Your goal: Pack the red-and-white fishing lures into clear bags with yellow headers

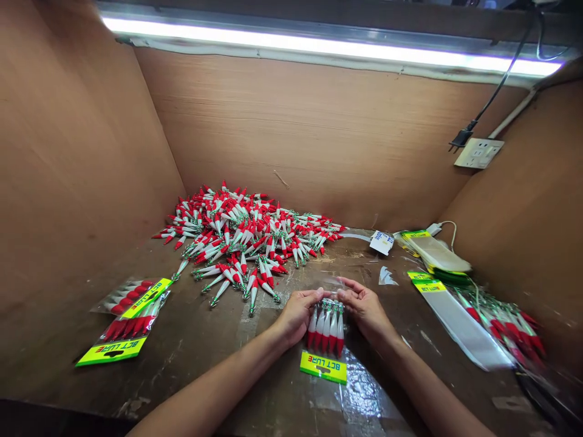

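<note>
Both hands meet at the middle of the worn bench [218, 340], closed on a clear bag of several red-and-white lures [325, 331] with a yellow-green header card at its near end. My left hand [297, 312] grips the bag's left side near its far end. My right hand [364, 306] grips the right side, fingers curled over the top. The lures lie side by side inside, red tips toward me.
A big heap of loose red-and-white lures [241, 237] lies at the back. Two filled bags [127, 315] rest at the left. Empty bags with yellow headers [435, 255] and more lures [505, 328] sit at the right. Brown board walls enclose the bench; a wall socket [478, 153] is at right.
</note>
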Available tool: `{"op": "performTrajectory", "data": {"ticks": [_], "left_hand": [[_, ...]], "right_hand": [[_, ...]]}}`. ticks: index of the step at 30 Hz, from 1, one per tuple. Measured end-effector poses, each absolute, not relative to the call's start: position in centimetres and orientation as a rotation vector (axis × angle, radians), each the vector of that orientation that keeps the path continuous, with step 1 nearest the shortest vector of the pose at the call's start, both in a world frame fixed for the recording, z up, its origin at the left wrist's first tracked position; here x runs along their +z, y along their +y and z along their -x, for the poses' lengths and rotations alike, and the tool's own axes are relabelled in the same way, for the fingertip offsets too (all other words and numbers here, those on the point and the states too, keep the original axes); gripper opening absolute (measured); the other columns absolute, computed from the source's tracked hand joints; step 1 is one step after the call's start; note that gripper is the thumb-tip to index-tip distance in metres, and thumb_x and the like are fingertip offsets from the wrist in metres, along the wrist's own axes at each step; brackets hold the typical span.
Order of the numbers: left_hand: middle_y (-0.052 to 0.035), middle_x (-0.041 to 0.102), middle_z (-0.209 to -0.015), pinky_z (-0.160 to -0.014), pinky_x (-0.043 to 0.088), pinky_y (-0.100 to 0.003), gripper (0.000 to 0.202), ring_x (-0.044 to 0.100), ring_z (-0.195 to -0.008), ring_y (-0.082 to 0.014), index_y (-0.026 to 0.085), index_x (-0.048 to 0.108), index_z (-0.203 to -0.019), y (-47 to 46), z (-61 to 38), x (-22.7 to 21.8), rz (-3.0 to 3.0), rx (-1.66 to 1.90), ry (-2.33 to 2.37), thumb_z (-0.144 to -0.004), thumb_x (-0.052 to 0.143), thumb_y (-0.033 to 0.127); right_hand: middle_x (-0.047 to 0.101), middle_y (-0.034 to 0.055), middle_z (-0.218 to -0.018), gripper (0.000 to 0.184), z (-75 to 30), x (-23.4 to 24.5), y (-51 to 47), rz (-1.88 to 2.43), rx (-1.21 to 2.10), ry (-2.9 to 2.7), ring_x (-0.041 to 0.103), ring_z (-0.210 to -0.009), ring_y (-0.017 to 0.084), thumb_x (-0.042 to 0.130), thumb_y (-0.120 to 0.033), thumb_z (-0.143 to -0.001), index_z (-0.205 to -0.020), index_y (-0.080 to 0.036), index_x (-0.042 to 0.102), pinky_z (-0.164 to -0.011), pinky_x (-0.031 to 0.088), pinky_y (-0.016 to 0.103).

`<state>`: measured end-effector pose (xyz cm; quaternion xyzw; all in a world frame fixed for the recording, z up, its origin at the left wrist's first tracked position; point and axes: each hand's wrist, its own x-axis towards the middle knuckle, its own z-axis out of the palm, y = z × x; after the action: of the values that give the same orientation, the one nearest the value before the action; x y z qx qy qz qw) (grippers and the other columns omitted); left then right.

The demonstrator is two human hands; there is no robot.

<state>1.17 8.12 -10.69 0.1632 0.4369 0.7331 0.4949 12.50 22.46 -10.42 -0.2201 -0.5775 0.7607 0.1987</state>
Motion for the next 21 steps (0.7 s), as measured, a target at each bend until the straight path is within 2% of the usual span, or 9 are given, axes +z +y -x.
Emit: {"op": "performTrajectory", "data": {"ticks": [2,4,7,9,11,14,16,21], "left_hand": [[-0.0168,0.076,-0.095,-0.079,0.052,-0.034,0.047,0.069,-0.081,-0.0228,0.007,0.077,-0.101,8.3,-1.2,-11.0,-0.388,1.805,1.067,-0.075,0.081,0.046],[-0.0159,0.076,-0.091,-0.075,0.052,-0.032,0.047,0.068,-0.076,-0.0214,0.007,0.077,-0.100,8.3,-1.1,-11.4,-0.379,1.826,1.102,-0.073,0.082,0.046],[-0.0145,0.077,-0.090,-0.074,0.050,-0.030,0.047,0.068,-0.075,-0.0198,0.008,0.078,-0.101,8.3,-1.0,-11.8,-0.381,1.853,1.142,-0.073,0.083,0.046],[-0.0142,0.077,-0.093,-0.077,0.049,-0.030,0.048,0.068,-0.079,-0.0206,0.008,0.078,-0.103,8.3,-1.0,-11.8,-0.413,1.877,1.156,-0.073,0.082,0.046],[-0.0136,0.077,-0.095,-0.080,0.048,-0.030,0.048,0.068,-0.084,-0.0217,0.009,0.077,-0.104,8.2,-1.0,-11.6,-0.471,1.899,1.162,-0.074,0.082,0.047],[-0.0120,0.077,-0.096,-0.080,0.047,-0.030,0.047,0.067,-0.086,-0.0223,0.010,0.077,-0.107,7.9,-1.0,-11.0,-0.567,1.912,1.159,-0.076,0.080,0.046],[-0.0107,0.077,-0.097,-0.080,0.046,-0.029,0.043,0.066,-0.087,-0.0221,0.011,0.077,-0.108,7.7,-0.8,-10.7,-0.636,1.908,1.181,-0.080,0.077,0.043],[-0.0084,0.077,-0.092,-0.078,0.047,-0.030,0.038,0.068,-0.084,-0.0235,0.012,0.076,-0.112,7.4,-0.3,-10.4,-0.888,1.816,1.457,-0.087,0.066,0.039]], "right_hand": [[0.071,0.0039,-0.078,0.067,-12.6,-10.6,22.4,0.660,2.035,-1.644,0.067,-0.071,0.020,0.078,-0.047,-0.078,-0.132,-0.015,0.056,-0.068,0.052,0.032],[0.072,0.0070,-0.089,0.061,-12.9,-10.2,22.4,0.657,1.713,-1.759,0.068,-0.080,0.022,0.073,-0.044,-0.083,-0.135,-0.017,0.055,-0.075,0.053,0.037],[0.070,0.0092,-0.109,0.039,-13.5,-8.7,22.4,0.516,1.071,-1.954,0.065,-0.099,0.025,0.064,-0.035,-0.091,-0.129,-0.023,0.062,-0.090,0.051,0.042],[0.069,0.0087,-0.114,0.027,-13.4,-7.6,22.2,0.312,0.799,-2.124,0.063,-0.105,0.025,0.058,-0.027,-0.096,-0.121,-0.025,0.068,-0.094,0.051,0.042],[0.069,0.0083,-0.117,0.029,-12.7,-6.6,22.0,0.073,0.626,-2.334,0.061,-0.109,0.024,0.054,-0.021,-0.097,-0.122,-0.026,0.067,-0.094,0.052,0.041],[0.067,0.0101,-0.125,0.038,-10.8,-5.4,21.9,-0.124,0.351,-2.596,0.059,-0.111,0.025,0.053,-0.017,-0.097,-0.134,-0.022,0.059,-0.095,0.051,0.041],[0.069,0.0108,-0.117,0.035,-9.6,-4.7,22.0,-0.167,0.194,-2.715,0.060,-0.104,0.025,0.055,-0.017,-0.096,-0.131,-0.018,0.060,-0.091,0.052,0.039],[0.072,0.0053,-0.091,0.014,-8.7,-3.1,22.3,-0.249,-0.014,-2.862,0.061,-0.090,0.021,0.063,-0.013,-0.089,-0.100,-0.021,0.069,-0.078,0.047,0.030]]}}
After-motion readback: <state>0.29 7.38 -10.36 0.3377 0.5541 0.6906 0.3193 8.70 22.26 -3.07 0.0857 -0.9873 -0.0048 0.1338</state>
